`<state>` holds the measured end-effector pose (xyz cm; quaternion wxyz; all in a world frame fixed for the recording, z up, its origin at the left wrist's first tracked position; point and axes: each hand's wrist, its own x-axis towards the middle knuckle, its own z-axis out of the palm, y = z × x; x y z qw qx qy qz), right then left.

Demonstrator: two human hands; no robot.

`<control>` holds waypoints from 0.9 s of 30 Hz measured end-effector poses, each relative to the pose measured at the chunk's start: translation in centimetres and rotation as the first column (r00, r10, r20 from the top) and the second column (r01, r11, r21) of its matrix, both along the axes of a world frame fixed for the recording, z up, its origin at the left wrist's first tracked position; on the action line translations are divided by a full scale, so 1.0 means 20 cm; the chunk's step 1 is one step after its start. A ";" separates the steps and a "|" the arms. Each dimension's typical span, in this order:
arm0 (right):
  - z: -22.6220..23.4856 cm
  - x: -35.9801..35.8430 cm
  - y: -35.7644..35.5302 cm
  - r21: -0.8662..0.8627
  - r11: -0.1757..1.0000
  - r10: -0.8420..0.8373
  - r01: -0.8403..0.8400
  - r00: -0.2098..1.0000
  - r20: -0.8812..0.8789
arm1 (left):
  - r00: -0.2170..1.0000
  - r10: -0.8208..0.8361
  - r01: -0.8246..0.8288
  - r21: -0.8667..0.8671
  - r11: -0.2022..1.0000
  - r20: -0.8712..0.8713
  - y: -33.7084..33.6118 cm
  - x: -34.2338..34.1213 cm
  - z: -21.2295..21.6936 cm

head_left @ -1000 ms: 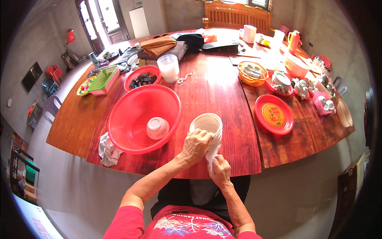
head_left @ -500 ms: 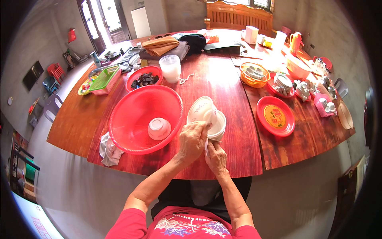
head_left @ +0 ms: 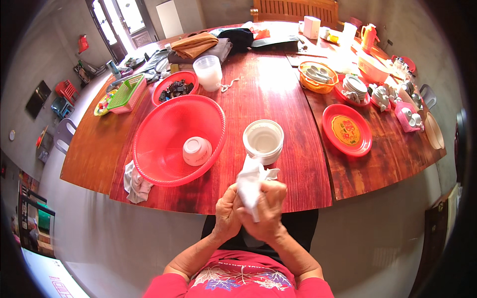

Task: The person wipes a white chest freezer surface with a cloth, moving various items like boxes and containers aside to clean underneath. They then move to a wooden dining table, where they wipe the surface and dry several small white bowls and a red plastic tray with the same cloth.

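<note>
Both my hands are at the table's front edge with a crumpled white cloth [head_left: 250, 185] between them. My right hand [head_left: 267, 212] is closed on the cloth, its fingers bent round the side. My left hand [head_left: 227, 213] pinches the cloth from the other side, and part of its fingers is hidden. Just beyond the cloth stands a stack of white bowls [head_left: 264, 158] on the red-brown table [head_left: 293, 186]. To the left, a large red plastic basin [head_left: 164, 134] has a single pale bowl [head_left: 198, 151] lying upside down inside it.
Another white cloth [head_left: 135, 183] lies beside the basin. A round red tray [head_left: 347, 130] sits at right, with an orange basket of spoons [head_left: 318, 77] behind it. Farther left are a frosted tub [head_left: 207, 73], a red bowl of dark pieces [head_left: 175, 88] and a green basket [head_left: 126, 93].
The bowl my left hand held tilted over the stack has left that hand and now appears on top of the stack. Both hands have drawn back toward me, together on the cloth.
</note>
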<state>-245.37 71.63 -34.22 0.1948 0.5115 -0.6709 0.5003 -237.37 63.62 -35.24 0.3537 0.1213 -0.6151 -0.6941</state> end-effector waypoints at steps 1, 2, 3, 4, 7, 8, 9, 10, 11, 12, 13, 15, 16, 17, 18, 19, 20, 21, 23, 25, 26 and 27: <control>-0.03 0.03 -0.01 0.015 0.999 -0.048 0.048 0.999 -0.017 | 0.999 -0.038 0.038 0.038 0.999 0.010 -0.01 0.01 -0.04; -0.06 0.04 -0.03 0.026 0.996 -0.084 0.084 0.996 -0.029 | 0.998 -0.065 0.063 0.072 0.995 0.023 -0.02 0.02 -0.06; -0.08 0.04 -0.04 -0.020 0.994 -0.106 0.107 0.993 0.050 | 0.995 -0.103 0.101 0.093 0.991 0.018 -0.01 0.04 -0.08; -0.09 0.00 -0.05 -0.017 0.989 -0.147 0.148 0.988 0.053 | 0.990 -0.141 0.138 0.114 0.984 0.013 0.00 0.05 -0.09; -0.10 -0.11 -0.13 -0.128 0.990 0.101 -0.066 0.950 0.295 | 0.984 -0.126 0.126 0.006 0.992 0.128 -0.02 0.08 -0.10; -0.09 -0.13 -0.16 -0.182 0.981 0.144 -0.074 0.900 0.412 | 0.982 -0.108 0.122 -0.080 0.989 0.156 -0.04 0.09 -0.11; -0.07 -0.16 -0.15 -0.184 0.972 0.231 -0.145 0.719 0.655 | 0.974 -0.196 0.200 -0.025 0.979 0.115 -0.04 0.11 -0.13; -0.04 -0.18 -0.15 -0.207 0.955 0.285 -0.211 0.467 0.837 | 0.975 -0.204 0.204 0.002 0.979 0.090 -0.03 0.13 -0.15; -0.07 -0.23 -0.17 -0.280 0.933 0.353 -0.227 0.417 0.838 | 0.974 -0.218 0.217 0.031 0.976 0.063 -0.02 0.12 -0.16; -0.11 -0.27 -0.17 -0.250 0.939 0.325 -0.236 0.372 0.870 | 0.973 -0.227 0.225 0.057 0.973 0.036 -0.01 0.12 -0.17; -0.20 -0.28 -0.19 -0.277 0.925 0.361 -0.261 0.373 0.855 | 0.967 -0.249 0.239 0.130 0.962 0.058 -0.01 0.10 -0.21; -0.20 -0.20 -0.18 -0.115 0.950 0.266 -0.290 0.562 0.783 | 0.968 -0.237 0.210 0.262 0.942 0.077 -0.02 0.07 -0.26; -0.20 -0.15 -0.18 -0.029 0.952 0.254 -0.305 0.732 0.632 | 0.968 -0.234 0.195 0.326 0.925 0.086 -0.02 0.05 -0.28; -0.20 -0.10 -0.18 0.000 0.973 0.200 -0.232 0.837 0.510 | 0.972 -0.229 0.199 0.346 0.917 0.047 -0.03 0.05 -0.30; -0.20 -0.06 -0.17 0.018 0.988 0.136 -0.153 0.917 0.374 | 0.968 -0.252 0.236 0.351 0.906 0.002 -0.03 0.06 -0.31; -0.19 -0.03 -0.13 0.016 0.976 0.191 -0.216 0.893 0.407 | 0.960 -0.275 0.272 0.355 0.894 -0.043 -0.04 0.08 -0.31; -0.19 0.01 -0.10 0.013 0.979 0.184 -0.203 0.908 0.377 | 0.951 -0.296 0.307 0.358 0.882 -0.086 -0.05 0.09 -0.30; -0.18 0.03 -0.07 -0.004 0.979 0.198 -0.206 0.935 0.296 | 0.947 -0.312 0.319 0.356 0.878 -0.081 -0.06 0.11 -0.29; -0.19 0.05 -0.03 -0.009 0.977 0.211 -0.213 0.965 0.153 | 0.930 -0.352 0.365 0.371 0.854 -0.103 -0.07 0.13 -0.28; -0.19 0.01 -0.02 -0.030 0.982 0.191 -0.189 0.969 0.159 | 0.925 -0.358 0.378 0.390 0.840 -0.124 -0.05 0.15 -0.26; -0.19 -0.01 -0.03 -0.044 0.983 0.184 -0.179 0.970 0.159 | 0.925 -0.362 0.376 0.381 0.844 -0.112 -0.05 0.15 -0.26; -0.18 -0.04 -0.06 -0.098 0.979 0.197 -0.177 0.945 0.261 | 0.924 -0.370 0.380 0.374 0.846 -0.101 -0.05 0.15 -0.26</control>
